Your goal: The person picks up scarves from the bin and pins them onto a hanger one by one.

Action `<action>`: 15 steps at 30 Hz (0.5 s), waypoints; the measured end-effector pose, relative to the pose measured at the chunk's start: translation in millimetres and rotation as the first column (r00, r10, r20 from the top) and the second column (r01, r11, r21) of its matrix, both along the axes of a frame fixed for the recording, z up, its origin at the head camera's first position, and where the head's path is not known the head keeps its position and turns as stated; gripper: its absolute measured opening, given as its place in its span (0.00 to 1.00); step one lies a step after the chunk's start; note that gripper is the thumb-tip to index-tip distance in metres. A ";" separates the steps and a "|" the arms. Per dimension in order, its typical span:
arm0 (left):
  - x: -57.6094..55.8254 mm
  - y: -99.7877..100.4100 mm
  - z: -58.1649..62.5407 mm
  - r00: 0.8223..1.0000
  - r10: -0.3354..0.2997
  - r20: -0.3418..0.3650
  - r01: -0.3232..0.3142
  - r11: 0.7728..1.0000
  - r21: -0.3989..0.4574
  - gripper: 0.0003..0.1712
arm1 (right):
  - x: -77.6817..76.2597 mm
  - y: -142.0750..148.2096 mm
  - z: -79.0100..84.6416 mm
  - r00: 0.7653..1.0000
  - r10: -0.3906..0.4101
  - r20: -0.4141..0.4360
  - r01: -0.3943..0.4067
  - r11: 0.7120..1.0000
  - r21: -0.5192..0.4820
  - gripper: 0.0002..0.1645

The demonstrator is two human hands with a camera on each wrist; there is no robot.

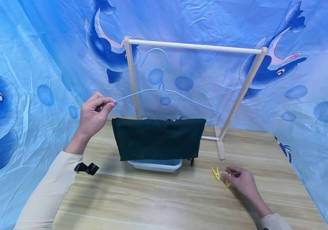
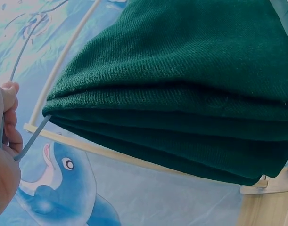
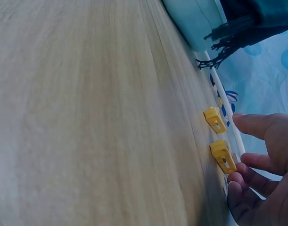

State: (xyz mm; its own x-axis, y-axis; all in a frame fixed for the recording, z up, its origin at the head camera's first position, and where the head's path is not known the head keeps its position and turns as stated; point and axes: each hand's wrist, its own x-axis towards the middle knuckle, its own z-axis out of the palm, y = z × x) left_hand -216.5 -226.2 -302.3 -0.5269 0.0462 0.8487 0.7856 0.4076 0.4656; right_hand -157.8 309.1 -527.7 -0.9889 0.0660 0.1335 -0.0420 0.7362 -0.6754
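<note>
In the head view my left hand (image 1: 93, 113) grips the left arm of a light-blue wire clothes hanger (image 1: 191, 101), its hook upward. A dark green knitted scarf (image 1: 159, 139), folded in layers with a fringe, hangs over the hanger's lower bar. The left wrist view shows the scarf's folds (image 2: 181, 70) beside the fingers. At the right, my right hand (image 1: 246, 183) is over the table, its fingers spread beside a yellow clothespin (image 3: 222, 156) and partly covering it in the head view. A second yellow clothespin (image 1: 215, 173) lies just to its left.
A wooden drying rack (image 1: 195, 47) with a white top rail stands behind the hanger. Under the scarf sits a pale plastic basin (image 1: 155, 166), partly hidden. The wood-grain table (image 1: 158, 201) is bounded by a blue dolphin-print curtain (image 1: 207, 22).
</note>
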 end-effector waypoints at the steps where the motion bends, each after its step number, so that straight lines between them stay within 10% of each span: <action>1: 0.2 -0.1 0.1 1.000 -0.004 -0.003 0.004 1.000 -0.001 0.08 | 0.2 -0.6 0.2 1.000 0.003 -0.001 -0.003 1.000 0.007 0.32; 15: 0.3 -2.1 -0.8 1.000 0.000 0.004 0.000 1.000 0.008 0.08 | 0.1 -2.4 -0.5 0.999 0.016 0.040 -0.018 0.998 0.054 0.35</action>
